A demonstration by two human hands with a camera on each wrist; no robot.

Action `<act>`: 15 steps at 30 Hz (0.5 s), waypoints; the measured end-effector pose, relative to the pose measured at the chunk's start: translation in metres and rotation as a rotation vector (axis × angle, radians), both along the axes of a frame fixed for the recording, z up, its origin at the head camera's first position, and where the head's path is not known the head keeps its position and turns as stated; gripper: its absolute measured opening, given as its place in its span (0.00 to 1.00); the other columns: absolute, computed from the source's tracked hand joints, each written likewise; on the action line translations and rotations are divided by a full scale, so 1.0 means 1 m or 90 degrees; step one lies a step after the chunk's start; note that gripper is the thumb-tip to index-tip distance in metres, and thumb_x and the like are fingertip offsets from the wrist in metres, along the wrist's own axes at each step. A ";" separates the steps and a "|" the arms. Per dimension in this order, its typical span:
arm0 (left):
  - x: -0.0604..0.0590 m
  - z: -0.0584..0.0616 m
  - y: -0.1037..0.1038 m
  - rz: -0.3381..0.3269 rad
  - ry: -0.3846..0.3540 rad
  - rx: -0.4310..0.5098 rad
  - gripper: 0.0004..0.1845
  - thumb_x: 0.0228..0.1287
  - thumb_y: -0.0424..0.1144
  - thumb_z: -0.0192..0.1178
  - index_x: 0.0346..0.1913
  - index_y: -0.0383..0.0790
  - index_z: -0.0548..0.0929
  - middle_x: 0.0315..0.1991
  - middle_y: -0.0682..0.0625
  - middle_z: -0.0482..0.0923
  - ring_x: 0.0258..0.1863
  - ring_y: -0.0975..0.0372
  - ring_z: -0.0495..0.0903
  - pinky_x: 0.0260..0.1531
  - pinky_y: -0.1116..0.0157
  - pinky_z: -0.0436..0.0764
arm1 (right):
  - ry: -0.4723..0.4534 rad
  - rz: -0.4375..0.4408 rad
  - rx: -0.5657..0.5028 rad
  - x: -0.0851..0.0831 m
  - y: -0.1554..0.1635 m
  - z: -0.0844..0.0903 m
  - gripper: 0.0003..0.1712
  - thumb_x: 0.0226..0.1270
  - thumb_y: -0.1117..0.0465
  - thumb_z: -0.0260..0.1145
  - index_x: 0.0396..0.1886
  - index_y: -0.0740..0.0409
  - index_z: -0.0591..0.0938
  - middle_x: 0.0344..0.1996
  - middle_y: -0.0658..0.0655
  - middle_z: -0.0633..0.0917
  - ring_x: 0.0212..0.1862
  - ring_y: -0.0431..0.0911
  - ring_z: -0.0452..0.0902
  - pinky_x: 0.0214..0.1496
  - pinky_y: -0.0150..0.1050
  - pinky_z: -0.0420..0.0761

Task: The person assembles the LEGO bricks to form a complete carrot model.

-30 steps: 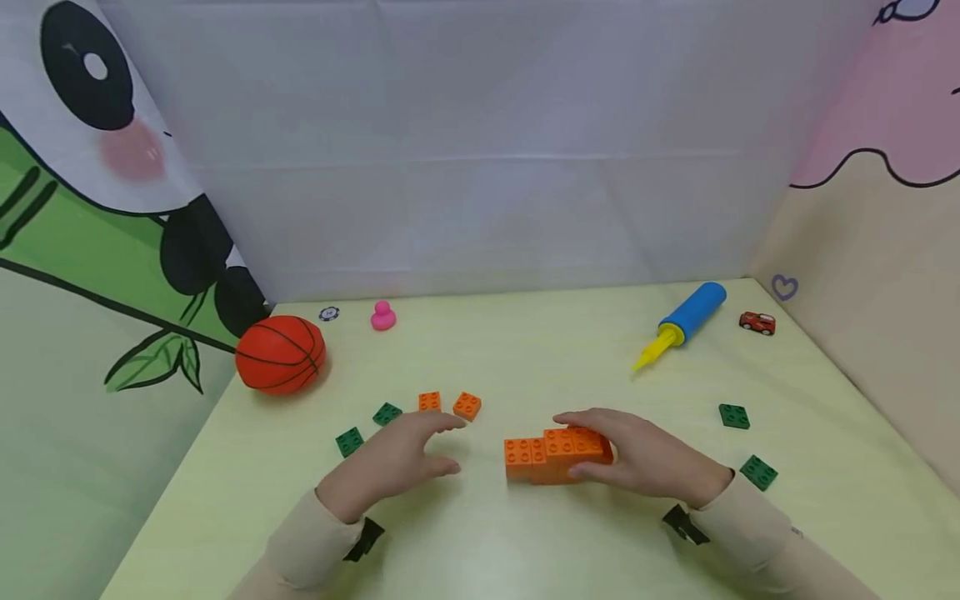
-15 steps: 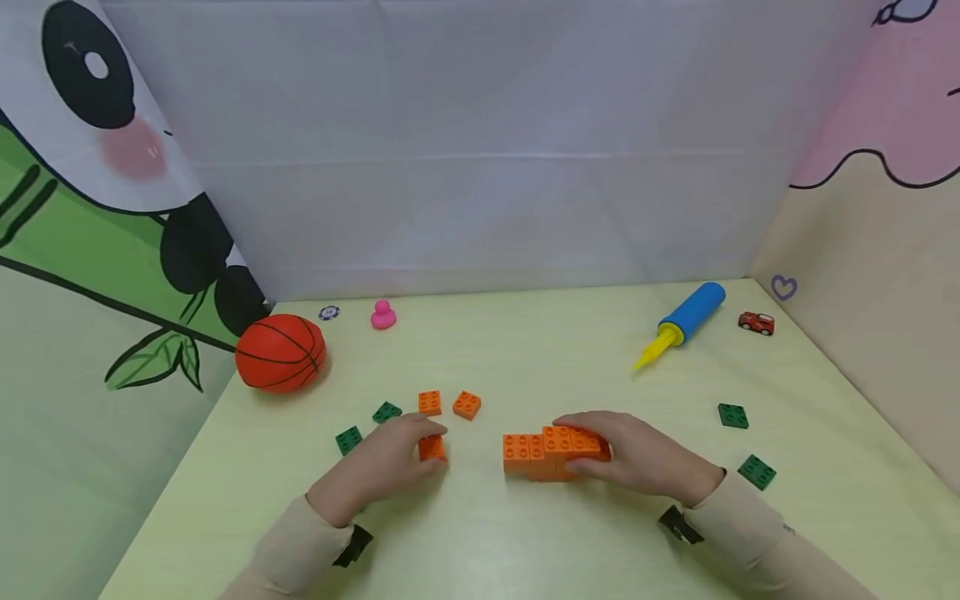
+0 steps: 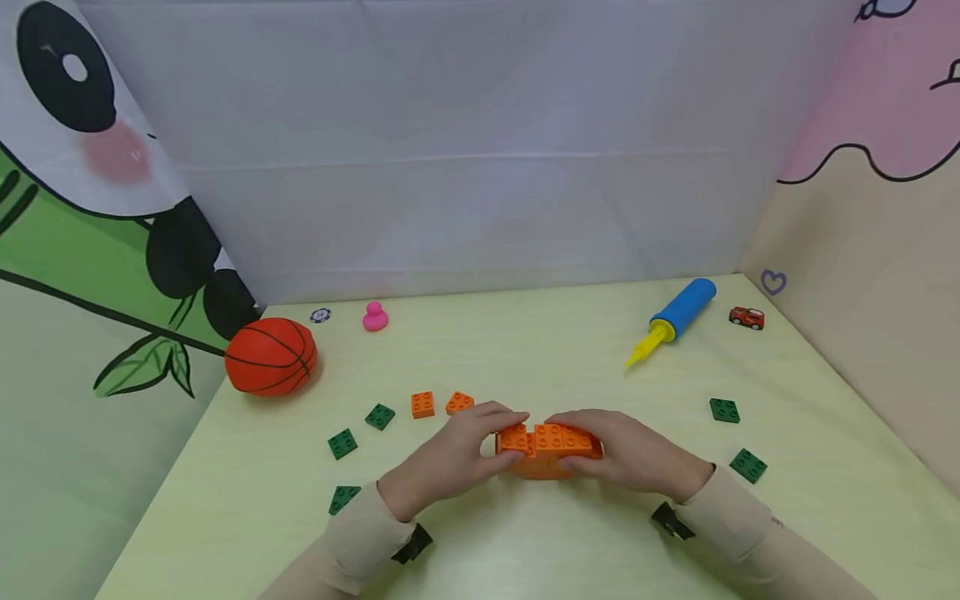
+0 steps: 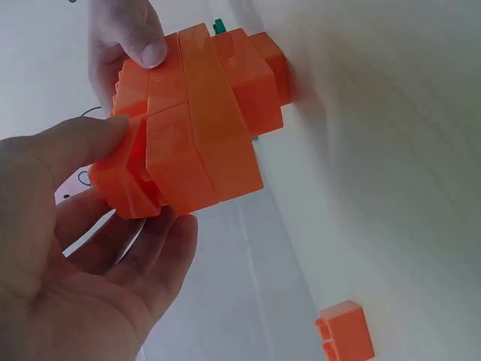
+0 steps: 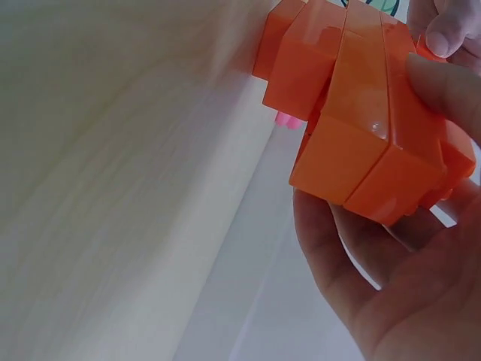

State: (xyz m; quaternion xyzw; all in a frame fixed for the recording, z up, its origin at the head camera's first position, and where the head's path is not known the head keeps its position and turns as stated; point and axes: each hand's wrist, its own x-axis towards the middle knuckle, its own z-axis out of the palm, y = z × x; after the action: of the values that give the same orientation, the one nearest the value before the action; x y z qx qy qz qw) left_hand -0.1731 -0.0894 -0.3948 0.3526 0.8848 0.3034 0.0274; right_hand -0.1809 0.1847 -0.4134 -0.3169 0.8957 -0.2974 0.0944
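Head view shows a pale table (image 3: 525,358) bearing a red basketball (image 3: 272,357) and, well to the ball's right, a blue-and-yellow pump (image 3: 682,308). Right of the ball and nearer the person, the left hand (image 3: 461,450) and right hand (image 3: 637,452) face each other, the right one gripping a stepped orange stack (image 3: 551,465). Smaller are a red toy car (image 3: 747,318) far right of the ball, the orange brick (image 3: 514,437) pinched by the left hand at the stack's ball-side end, two loose orange bricks (image 3: 422,405) and three green bricks (image 3: 342,444) right and nearside of the ball, and a patterned disc (image 3: 320,315) just behind it
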 end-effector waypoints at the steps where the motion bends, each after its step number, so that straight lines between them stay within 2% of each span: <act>1: 0.000 -0.001 0.001 0.000 0.005 0.009 0.24 0.68 0.43 0.65 0.66 0.42 0.78 0.56 0.54 0.80 0.53 0.63 0.79 0.57 0.64 0.79 | 0.000 0.000 0.000 0.000 0.000 0.000 0.33 0.68 0.41 0.66 0.68 0.48 0.75 0.61 0.48 0.80 0.59 0.46 0.76 0.64 0.52 0.76; 7: -0.001 -0.006 0.001 0.010 -0.001 0.077 0.23 0.66 0.42 0.67 0.64 0.44 0.80 0.56 0.55 0.81 0.53 0.65 0.80 0.56 0.65 0.79 | -0.003 0.001 -0.007 -0.001 -0.001 0.000 0.33 0.68 0.42 0.66 0.68 0.49 0.75 0.60 0.48 0.80 0.59 0.46 0.76 0.63 0.52 0.76; 15: -0.003 -0.014 0.001 0.023 -0.011 0.114 0.23 0.66 0.46 0.67 0.62 0.44 0.81 0.56 0.58 0.81 0.51 0.66 0.80 0.56 0.64 0.80 | -0.007 0.001 -0.008 -0.001 -0.001 -0.001 0.33 0.68 0.41 0.66 0.67 0.49 0.76 0.59 0.46 0.80 0.57 0.44 0.76 0.62 0.50 0.77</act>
State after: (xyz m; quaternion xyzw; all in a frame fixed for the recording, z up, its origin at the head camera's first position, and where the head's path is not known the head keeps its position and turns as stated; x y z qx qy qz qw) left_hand -0.1757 -0.0880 -0.4092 0.3348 0.8603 0.3843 -0.0024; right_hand -0.1819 0.1840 -0.4140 -0.3168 0.8930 -0.3043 0.0977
